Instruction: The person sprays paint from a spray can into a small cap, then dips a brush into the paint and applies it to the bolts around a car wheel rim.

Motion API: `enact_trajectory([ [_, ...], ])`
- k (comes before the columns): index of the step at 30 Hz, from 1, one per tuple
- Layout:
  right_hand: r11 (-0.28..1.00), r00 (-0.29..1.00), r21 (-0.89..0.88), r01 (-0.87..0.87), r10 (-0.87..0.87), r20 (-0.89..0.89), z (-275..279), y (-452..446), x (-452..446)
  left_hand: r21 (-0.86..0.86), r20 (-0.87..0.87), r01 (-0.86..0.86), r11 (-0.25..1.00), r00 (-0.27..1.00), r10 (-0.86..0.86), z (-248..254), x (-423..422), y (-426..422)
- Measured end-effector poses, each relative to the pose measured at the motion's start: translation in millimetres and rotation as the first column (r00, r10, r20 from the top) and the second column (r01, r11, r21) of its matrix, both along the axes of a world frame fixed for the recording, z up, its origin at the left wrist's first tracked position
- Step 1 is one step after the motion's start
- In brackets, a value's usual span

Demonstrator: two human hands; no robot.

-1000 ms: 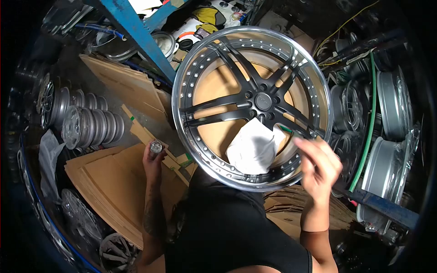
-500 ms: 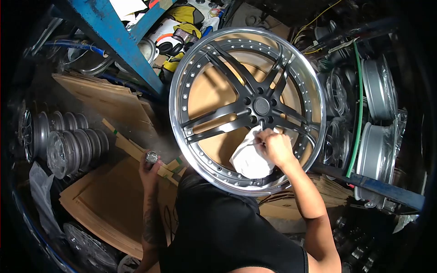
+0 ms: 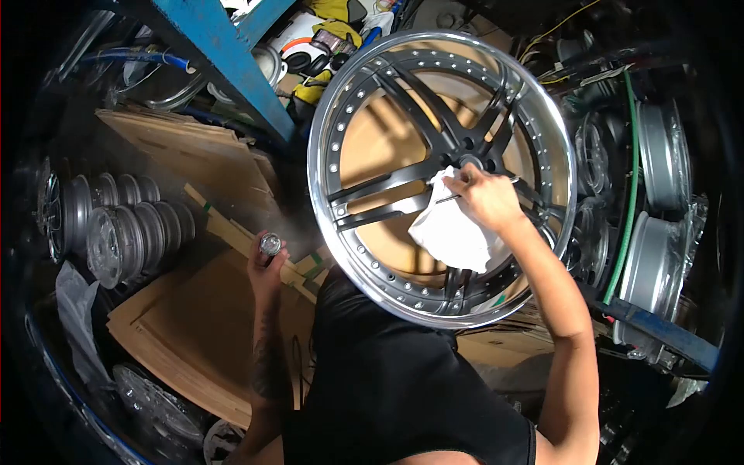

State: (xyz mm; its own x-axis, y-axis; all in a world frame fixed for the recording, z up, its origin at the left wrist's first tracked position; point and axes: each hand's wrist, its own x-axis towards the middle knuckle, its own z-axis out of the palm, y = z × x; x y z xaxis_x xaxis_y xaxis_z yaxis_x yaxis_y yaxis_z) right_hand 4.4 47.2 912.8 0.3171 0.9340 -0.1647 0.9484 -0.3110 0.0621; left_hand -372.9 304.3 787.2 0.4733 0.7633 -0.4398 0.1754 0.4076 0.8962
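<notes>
A large car wheel rim (image 3: pixel 566 186), with dark grey spokes and a polished silver lip, lies face up in front of me on a cardboard-coloured surface. My right hand (image 3: pixel 488 198) is over the hub, its fingers closed on a white cloth (image 3: pixel 452 236). The cloth touches the spokes near the center cap and hangs down across the lower opening. Out to the left of the wheel, my left hand (image 3: pixel 266 263) is wrapped round a small object with a round, shiny silver end (image 3: pixel 270 245). The rest of that object is hidden by the fingers.
A blue steel frame (image 3: pixel 225 66) rises at the upper left. Several rims (image 3: pixel 128 244) stand at the left, and wrapped ones (image 3: pixel 651 263) at the right. Cardboard sheets (image 3: pixel 194 333) lie below my left hand. A green hose (image 3: pixel 632 186) runs down the right.
My right hand has moved the cloth up from the lower spokes to the hub. The whole view has shifted slightly, and my left hand keeps its hold.
</notes>
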Motion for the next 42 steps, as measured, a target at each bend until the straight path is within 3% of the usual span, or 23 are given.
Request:
enact_trajectory([
  [2,0.998,0.995,-0.054,0.018,-0.013,0.102,12,6,-9,-0.016,-0.062,0.009,1.000,0.998,-0.010,16,8,1],
  [5,0.997,0.969,-0.042,0.066,-0.054,0.240,20,10,-17,-0.007,0.067,0.043,0.999,0.997,-0.043,25,5,6],
  [10,0.880,0.901,0.214,0.423,-0.433,0.003,66,-6,-57,0.054,0.023,0.091,0.994,0.996,-0.092,56,10,10],
  [11,0.803,0.829,0.208,0.559,-0.548,-0.114,76,-9,-65,0.048,0.019,0.099,0.994,0.995,-0.100,68,15,8],
  [13,0.686,0.784,0.384,0.617,-0.581,-0.221,78,-24,-71,0.062,0.059,0.140,0.988,0.988,-0.144,82,19,6],
  [15,0.415,0.589,0.418,0.808,-0.589,-0.554,87,-31,-86,0.069,0.078,0.178,0.982,0.980,-0.183,94,22,5],
  [16,0.220,0.456,0.402,0.889,-0.339,-0.823,82,-34,-92,0.071,0.080,0.197,0.978,0.976,-0.202,101,24,4],
  [17,0.100,0.444,0.435,0.895,-0.289,-0.848,82,-26,-100,0.072,0.080,0.216,0.974,0.972,-0.222,107,26,2],
  [19,0.094,0.538,0.531,0.842,-0.199,-0.819,73,-29,-110,0.145,0.113,0.259,0.955,0.955,-0.276,115,32,-4],
  [23,0.312,0.291,0.293,0.904,0.054,-0.955,73,-11,-135,0.165,0.099,0.367,0.915,0.917,-0.386,151,51,-23],
  [24,0.305,0.205,0.226,0.925,0.098,-0.974,72,-5,-140,0.185,0.090,0.393,0.901,0.906,-0.414,153,55,-27],
  [27,0.369,0.240,0.262,0.892,0.104,-0.965,77,9,-154,0.242,0.065,0.471,0.848,0.865,-0.498,157,64,-34],
  [30,0.333,0.180,0.271,0.903,0.280,-0.943,79,21,-165,0.262,-0.024,0.577,0.774,0.805,-0.592,176,77,-38],
  [31,0.326,0.166,0.277,0.904,0.331,-0.929,79,24,-166,0.241,0.027,0.561,0.792,0.812,-0.583,171,78,-40],
  [36,0.381,0.158,0.304,0.873,0.368,-0.916,74,30,-172,0.149,0.176,0.545,0.825,0.807,-0.564,160,82,-48],
  [39,0.437,0.229,0.341,0.832,0.290,-0.929,73,29,-170,0.156,0.207,0.549,0.821,0.794,-0.571,158,83,-52],
  [42,0.407,0.224,0.335,0.850,0.296,-0.928,72,30,-173,0.226,0.183,0.577,0.785,0.766,-0.616,161,84,-51],
])
